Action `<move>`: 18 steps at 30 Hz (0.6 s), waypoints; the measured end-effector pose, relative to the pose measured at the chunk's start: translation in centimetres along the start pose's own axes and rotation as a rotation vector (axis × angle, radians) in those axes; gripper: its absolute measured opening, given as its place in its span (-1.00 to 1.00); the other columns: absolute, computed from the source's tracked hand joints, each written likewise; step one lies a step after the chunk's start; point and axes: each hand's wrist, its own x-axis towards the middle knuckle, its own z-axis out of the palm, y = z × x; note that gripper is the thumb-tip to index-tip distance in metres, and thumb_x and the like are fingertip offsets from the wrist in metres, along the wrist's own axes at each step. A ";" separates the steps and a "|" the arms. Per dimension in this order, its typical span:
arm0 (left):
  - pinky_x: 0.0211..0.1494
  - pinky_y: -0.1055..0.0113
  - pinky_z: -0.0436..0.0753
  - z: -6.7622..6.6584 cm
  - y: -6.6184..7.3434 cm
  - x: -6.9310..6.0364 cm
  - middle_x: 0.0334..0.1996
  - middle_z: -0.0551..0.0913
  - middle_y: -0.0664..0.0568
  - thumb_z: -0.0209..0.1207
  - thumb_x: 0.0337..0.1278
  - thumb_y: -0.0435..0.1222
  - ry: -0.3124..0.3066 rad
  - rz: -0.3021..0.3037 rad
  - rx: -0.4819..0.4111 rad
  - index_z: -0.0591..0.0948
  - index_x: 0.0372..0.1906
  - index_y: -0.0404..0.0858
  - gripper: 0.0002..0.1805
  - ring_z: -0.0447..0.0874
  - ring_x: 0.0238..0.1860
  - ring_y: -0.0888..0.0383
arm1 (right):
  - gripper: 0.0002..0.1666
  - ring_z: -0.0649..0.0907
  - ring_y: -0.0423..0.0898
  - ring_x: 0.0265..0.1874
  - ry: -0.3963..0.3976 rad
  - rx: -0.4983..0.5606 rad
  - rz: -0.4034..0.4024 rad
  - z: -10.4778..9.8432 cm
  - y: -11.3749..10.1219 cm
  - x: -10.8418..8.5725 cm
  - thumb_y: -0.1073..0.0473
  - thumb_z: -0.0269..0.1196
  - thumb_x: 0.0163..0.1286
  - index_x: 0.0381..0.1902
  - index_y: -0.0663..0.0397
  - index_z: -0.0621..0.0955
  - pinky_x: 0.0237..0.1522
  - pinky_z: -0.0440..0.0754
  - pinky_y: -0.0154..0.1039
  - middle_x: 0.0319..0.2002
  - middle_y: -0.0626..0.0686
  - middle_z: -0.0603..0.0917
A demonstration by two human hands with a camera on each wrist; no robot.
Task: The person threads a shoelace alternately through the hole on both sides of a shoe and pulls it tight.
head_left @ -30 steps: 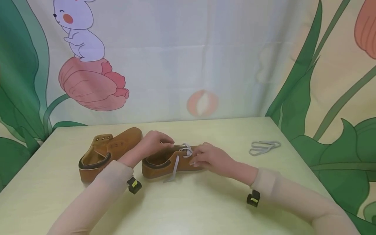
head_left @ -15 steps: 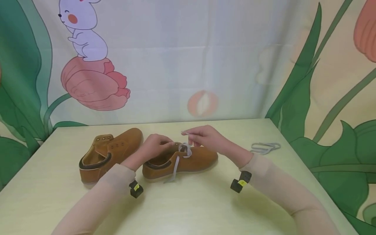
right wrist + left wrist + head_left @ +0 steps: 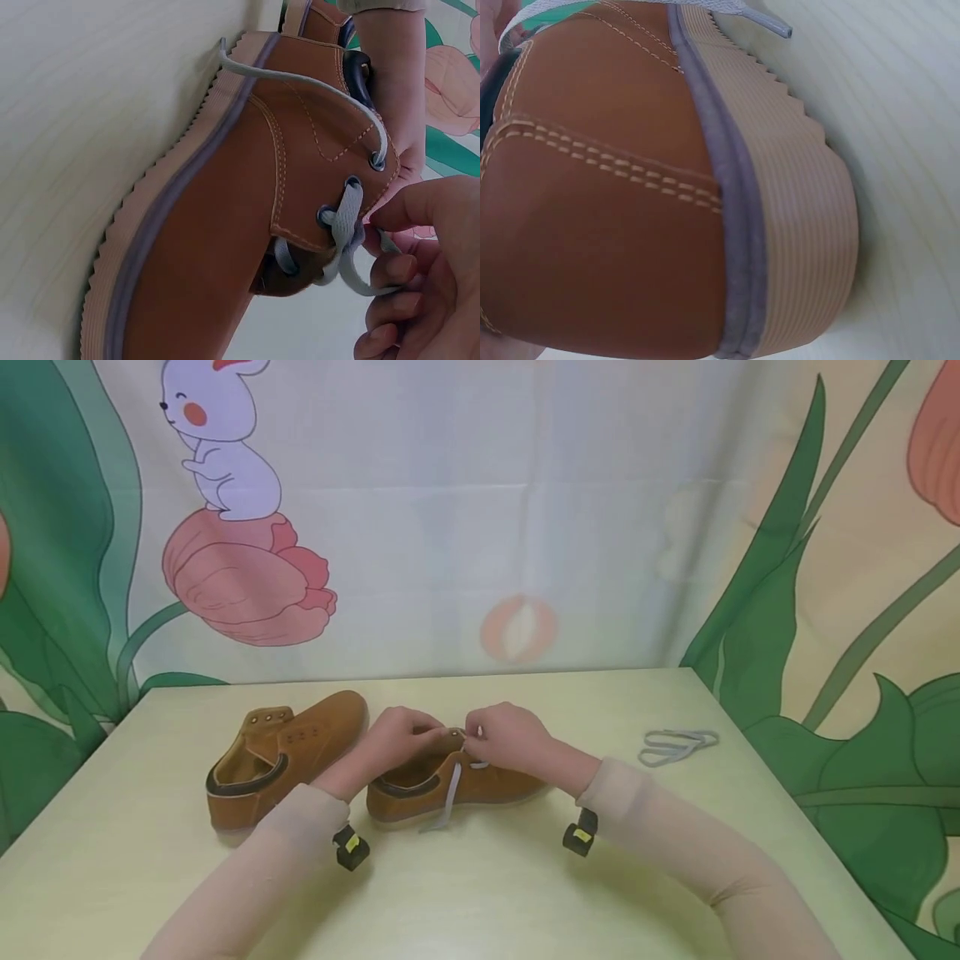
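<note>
A brown leather shoe (image 3: 412, 806) stands on the table, toe to the right, with a pale grey shoelace (image 3: 345, 214) through some of its eyelets. One lace end hangs down the near side to the table. My left hand (image 3: 397, 739) reaches over the shoe's opening and holds the far eyelet flap, its fingertips partly hidden. My right hand (image 3: 513, 739) pinches the lace close to that flap, the fingers curled in the right wrist view. The left wrist view is filled by the shoe's heel side (image 3: 607, 225) and ridged sole.
A second brown shoe (image 3: 255, 802), its visible eyelets unlaced, stands to the left behind my left forearm. A folded grey shoelace (image 3: 678, 747) lies at the right of the table (image 3: 480, 893). A printed curtain (image 3: 420, 527) hangs behind the table.
My right hand lifted from the shoe's near side with the lace, then moved left and down to the far eyelet flap. My left hand stays at the flap.
</note>
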 end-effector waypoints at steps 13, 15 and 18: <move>0.08 0.04 0.70 -0.6 0.7 0.1 -0.22 0.84 -0.09 0.18 0.45 -0.23 -0.007 0.007 0.002 0.81 -0.12 -0.29 -0.74 0.74 -0.16 0.05 | -0.78 0.48 -0.26 -0.66 -0.091 0.041 0.015 -0.3 0.0 1.0 0.18 0.18 0.47 -0.41 0.04 0.65 -0.56 0.34 -0.40 -0.56 -0.11 0.60; 0.10 0.03 0.70 -0.7 0.7 0.1 -0.22 0.85 -0.09 0.18 0.45 -0.23 -0.012 0.004 -0.003 0.81 -0.12 -0.29 -0.74 0.75 -0.15 0.04 | -0.77 0.47 -0.26 -0.65 -0.072 0.037 0.028 -0.3 0.0 1.2 0.19 0.19 0.47 -0.43 0.06 0.65 -0.55 0.34 -0.41 -0.56 -0.10 0.60; 0.12 0.02 0.70 -0.7 0.8 0.2 -0.20 0.85 -0.10 0.19 0.44 -0.23 -0.018 0.010 -0.007 0.81 -0.12 -0.29 -0.74 0.77 -0.12 0.01 | -0.75 0.46 -0.23 -0.62 -0.032 0.008 0.069 -0.1 0.1 1.5 0.14 0.21 0.48 -0.42 0.11 0.60 -0.56 0.33 -0.39 -0.56 -0.07 0.59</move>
